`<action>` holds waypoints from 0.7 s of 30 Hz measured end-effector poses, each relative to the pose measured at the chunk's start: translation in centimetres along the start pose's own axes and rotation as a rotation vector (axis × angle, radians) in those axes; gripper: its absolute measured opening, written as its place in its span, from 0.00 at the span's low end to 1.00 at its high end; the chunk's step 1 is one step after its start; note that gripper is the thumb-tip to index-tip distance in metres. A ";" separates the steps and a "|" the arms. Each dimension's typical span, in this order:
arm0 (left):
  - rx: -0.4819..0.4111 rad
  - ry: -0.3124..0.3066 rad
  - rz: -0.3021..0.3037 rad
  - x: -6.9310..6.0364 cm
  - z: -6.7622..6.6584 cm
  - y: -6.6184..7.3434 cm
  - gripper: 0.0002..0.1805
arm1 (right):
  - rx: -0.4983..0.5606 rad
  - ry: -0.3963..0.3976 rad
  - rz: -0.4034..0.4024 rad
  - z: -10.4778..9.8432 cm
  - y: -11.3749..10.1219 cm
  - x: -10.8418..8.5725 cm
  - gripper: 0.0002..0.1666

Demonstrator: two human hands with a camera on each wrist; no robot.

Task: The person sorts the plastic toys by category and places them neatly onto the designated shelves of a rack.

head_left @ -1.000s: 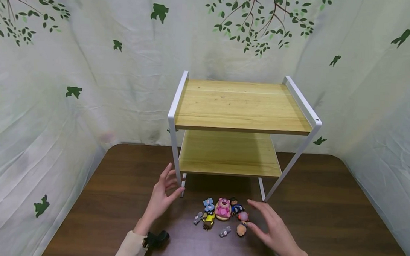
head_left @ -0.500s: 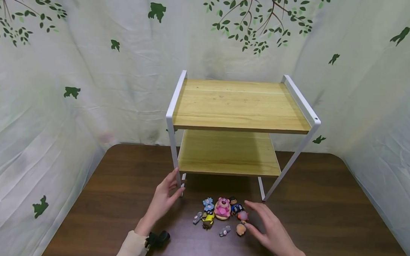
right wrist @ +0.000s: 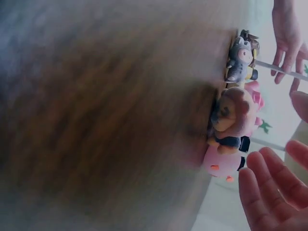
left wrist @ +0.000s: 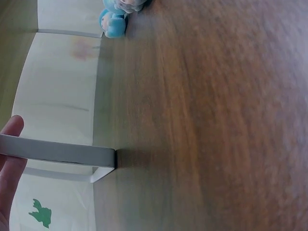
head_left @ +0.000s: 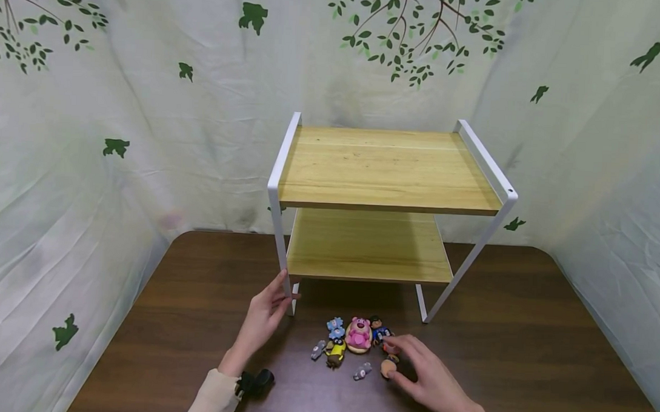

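My left hand [head_left: 262, 317] grips the lower left front leg [head_left: 280, 247] of a two-tier shelf [head_left: 388, 171]; in the left wrist view, fingers show on both sides of that leg. My right hand [head_left: 433, 379] hovers at the right of several small figurines, fingers spread and bent with nothing between them. Nearest to it are a tan round-headed figurine [right wrist: 236, 113] and a pink round one [right wrist: 222, 161]. A pink bear figurine [head_left: 358, 335] sits mid-group, beside a yellow-clothed one [head_left: 335, 354], light blue ones [head_left: 335, 328] and a dark-blue-clothed one [head_left: 378, 330].
Two small grey figurines lie at the group's edge, one in front [head_left: 362, 371] and one at the left [head_left: 317, 350]. Everything stands on a dark brown wooden table [head_left: 521, 346]. A pale curtain [head_left: 201, 135] with printed leaves hangs around the table.
My right hand has moved slightly left and closer to the tan and pink figurines. The left hand has closed from beside the shelf leg onto it. The figurines have not visibly moved.
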State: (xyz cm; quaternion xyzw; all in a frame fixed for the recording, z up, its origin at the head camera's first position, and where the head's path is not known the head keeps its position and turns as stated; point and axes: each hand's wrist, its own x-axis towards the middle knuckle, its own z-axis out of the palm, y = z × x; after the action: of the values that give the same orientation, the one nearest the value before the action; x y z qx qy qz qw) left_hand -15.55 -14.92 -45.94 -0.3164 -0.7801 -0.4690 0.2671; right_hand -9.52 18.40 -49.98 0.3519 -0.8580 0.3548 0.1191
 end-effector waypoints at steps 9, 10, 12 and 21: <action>0.010 -0.007 -0.034 -0.1 0.1 -0.1 0.59 | -0.141 -0.074 0.014 0.1 0.0 0.0 0.26; 0.009 -0.009 -0.032 -0.1 0.1 -0.1 0.59 | -0.150 -0.082 0.010 0.1 0.0 0.0 0.25; 0.005 -0.008 -0.025 -0.1 0.1 -0.2 0.60 | -0.161 -0.092 0.000 0.1 0.1 0.1 0.25; 0.009 -0.013 -0.042 -0.2 0.0 -0.2 0.58 | -0.145 -0.141 -0.030 0.3 0.4 0.3 0.18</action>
State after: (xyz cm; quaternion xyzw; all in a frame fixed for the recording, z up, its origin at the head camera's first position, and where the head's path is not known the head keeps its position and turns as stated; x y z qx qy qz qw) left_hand -15.60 -15.02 -46.18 -0.3018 -0.7903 -0.4690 0.2537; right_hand -9.97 18.25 -50.26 0.3794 -0.8823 0.2640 0.0888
